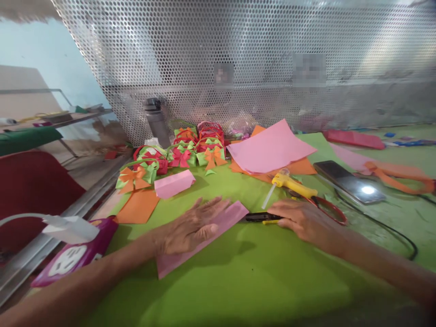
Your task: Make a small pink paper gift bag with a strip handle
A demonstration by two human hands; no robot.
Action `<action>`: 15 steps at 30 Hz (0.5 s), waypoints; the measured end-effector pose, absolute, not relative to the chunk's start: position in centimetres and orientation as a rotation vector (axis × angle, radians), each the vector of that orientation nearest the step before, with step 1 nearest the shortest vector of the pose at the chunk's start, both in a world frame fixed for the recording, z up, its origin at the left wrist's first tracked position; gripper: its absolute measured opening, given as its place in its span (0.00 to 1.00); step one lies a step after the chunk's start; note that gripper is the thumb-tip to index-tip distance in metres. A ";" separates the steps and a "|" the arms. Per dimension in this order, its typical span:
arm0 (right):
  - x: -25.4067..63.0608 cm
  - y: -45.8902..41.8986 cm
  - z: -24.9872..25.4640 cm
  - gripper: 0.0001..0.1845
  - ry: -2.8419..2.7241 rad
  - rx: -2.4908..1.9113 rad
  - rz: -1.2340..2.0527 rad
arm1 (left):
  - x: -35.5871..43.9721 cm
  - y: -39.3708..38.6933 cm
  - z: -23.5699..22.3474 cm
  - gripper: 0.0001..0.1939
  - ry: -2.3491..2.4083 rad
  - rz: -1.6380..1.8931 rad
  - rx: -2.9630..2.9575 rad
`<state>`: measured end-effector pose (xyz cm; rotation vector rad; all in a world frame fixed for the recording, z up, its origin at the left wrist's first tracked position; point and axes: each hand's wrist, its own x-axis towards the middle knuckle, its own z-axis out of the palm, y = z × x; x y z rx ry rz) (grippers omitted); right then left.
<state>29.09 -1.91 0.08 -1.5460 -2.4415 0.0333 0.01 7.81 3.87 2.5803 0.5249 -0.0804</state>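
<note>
The left hand (192, 229) lay flat, fingers extended, on the long pink paper strip (232, 219), near centre; the right hand (303, 220) curled at a slim black tool (256, 217) rightward, grip unclear. Smoothing seemed the step; next probably needed the strip steady.

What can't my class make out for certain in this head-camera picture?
All in the head view:
- Middle of the pink strip: hidden by the left hand.
- Near end of the dark tool, and how firmly it is held: hidden by the right hand.
- Part of the orange paper: covered by the large pink sheet.
- Scene behind the perforated panel: obscured by its mesh.
</note>
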 end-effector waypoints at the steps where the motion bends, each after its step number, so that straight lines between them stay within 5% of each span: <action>1: 29.1 -1.9 0.2 0.13 -2.439 -1.550 0.030 | -0.1 7.8 3.7 0.28 0.504 -0.064 2.586; 15: 29.6 -2.7 -0.6 0.15 -2.440 -1.502 -0.095 | -0.2 7.6 1.7 0.33 0.364 -0.129 2.741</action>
